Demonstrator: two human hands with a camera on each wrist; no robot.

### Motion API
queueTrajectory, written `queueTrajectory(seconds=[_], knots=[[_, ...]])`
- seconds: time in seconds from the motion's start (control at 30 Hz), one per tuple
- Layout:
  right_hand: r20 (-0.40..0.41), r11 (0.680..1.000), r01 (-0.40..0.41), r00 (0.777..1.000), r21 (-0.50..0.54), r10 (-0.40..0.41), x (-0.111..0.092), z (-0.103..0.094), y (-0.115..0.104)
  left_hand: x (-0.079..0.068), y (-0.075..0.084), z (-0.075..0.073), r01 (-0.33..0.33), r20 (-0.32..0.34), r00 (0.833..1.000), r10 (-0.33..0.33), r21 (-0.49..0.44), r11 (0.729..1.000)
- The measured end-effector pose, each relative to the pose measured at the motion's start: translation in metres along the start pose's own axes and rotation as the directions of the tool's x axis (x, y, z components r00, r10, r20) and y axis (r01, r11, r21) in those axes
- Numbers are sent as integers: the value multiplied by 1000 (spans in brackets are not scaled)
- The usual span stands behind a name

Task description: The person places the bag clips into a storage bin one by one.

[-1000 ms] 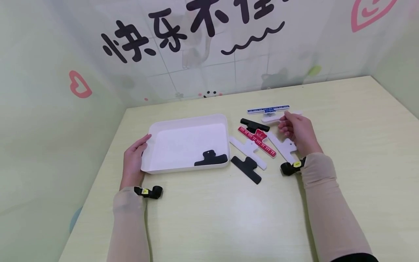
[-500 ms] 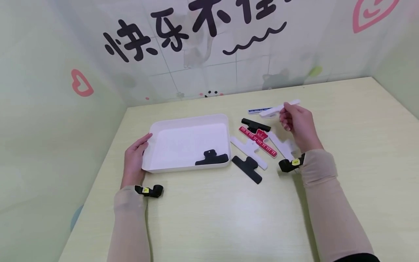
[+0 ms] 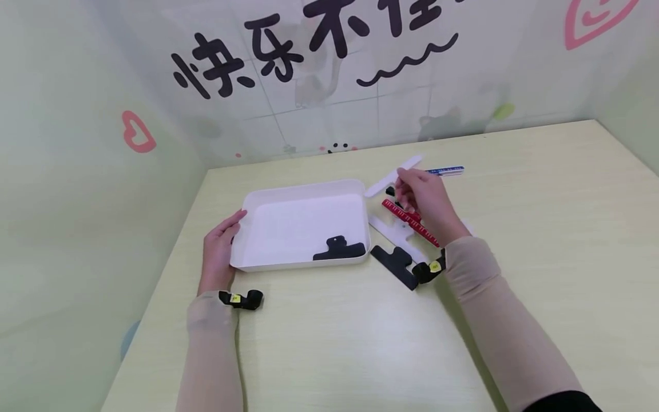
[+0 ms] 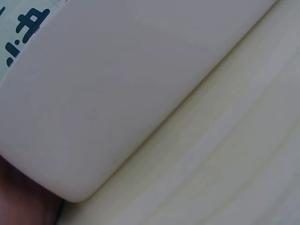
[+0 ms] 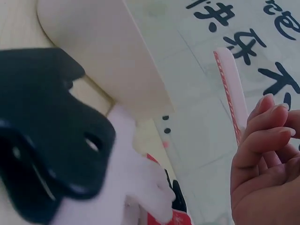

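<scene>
My right hand (image 3: 424,200) pinches a white clip (image 3: 393,177) between thumb and fingers, raised beside the tray's back right corner. In the right wrist view this clip (image 5: 229,89) shows a red-striped edge. My left hand (image 3: 218,249) holds the left wall of a white tray (image 3: 288,229), fingertips at its rim. A black clip (image 3: 338,250) lies in the tray's near right corner. Below my right hand lie a red clip (image 3: 399,212), a white clip (image 3: 383,229) and a black clip (image 3: 393,266). Another black clip (image 3: 389,190) is mostly hidden by my hand.
A blue clip (image 3: 453,170) lies behind my right hand, partly covered. One more white clip (image 3: 467,227) shows only a sliver past my right wrist. The pale wooden table (image 3: 319,343) meets a printed wall (image 3: 329,126) at the back.
My right hand has lifted the white clip from beside the blue clip and carried it left toward the tray. My left hand has stayed at the tray.
</scene>
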State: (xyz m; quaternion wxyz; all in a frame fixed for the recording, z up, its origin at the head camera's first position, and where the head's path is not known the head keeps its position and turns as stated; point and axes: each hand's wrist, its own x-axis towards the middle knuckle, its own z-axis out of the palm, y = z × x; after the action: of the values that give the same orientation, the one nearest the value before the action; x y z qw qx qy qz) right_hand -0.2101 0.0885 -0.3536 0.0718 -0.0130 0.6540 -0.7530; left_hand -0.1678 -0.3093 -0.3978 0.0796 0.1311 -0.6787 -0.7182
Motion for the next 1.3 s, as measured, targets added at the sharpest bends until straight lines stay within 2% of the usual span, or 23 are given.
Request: queueTrajectory(seconds=[0.4, 0.77, 0.87, 1.03, 1.2, 1.3], knots=[[142, 993, -8, 990, -115, 24, -5, 51, 17, -2, 2, 1, 3, -8, 1000, -3, 0, 1000], [231, 975, 31, 973, -222, 22, -10, 72, 21, -1, 1, 1, -6, -4, 1000, 6, 17, 1000], [248, 947, 69, 969, -314, 11, -10, 76, 22, -1, 0, 1, -19, 0, 1000, 19, 17, 1000], [288, 875, 124, 957, -468, 18, -8, 82, 22, -2, -1, 1, -31, 0, 1000, 31, 26, 999], [321, 819, 163, 947, -550, 27, -6, 86, 23, -3, 0, 1, -26, -8, 1000, 26, 18, 999], [327, 801, 157, 944, -577, 50, -5, 88, 23, -3, 1, 0, -20, -11, 1000, 20, 13, 1000]])
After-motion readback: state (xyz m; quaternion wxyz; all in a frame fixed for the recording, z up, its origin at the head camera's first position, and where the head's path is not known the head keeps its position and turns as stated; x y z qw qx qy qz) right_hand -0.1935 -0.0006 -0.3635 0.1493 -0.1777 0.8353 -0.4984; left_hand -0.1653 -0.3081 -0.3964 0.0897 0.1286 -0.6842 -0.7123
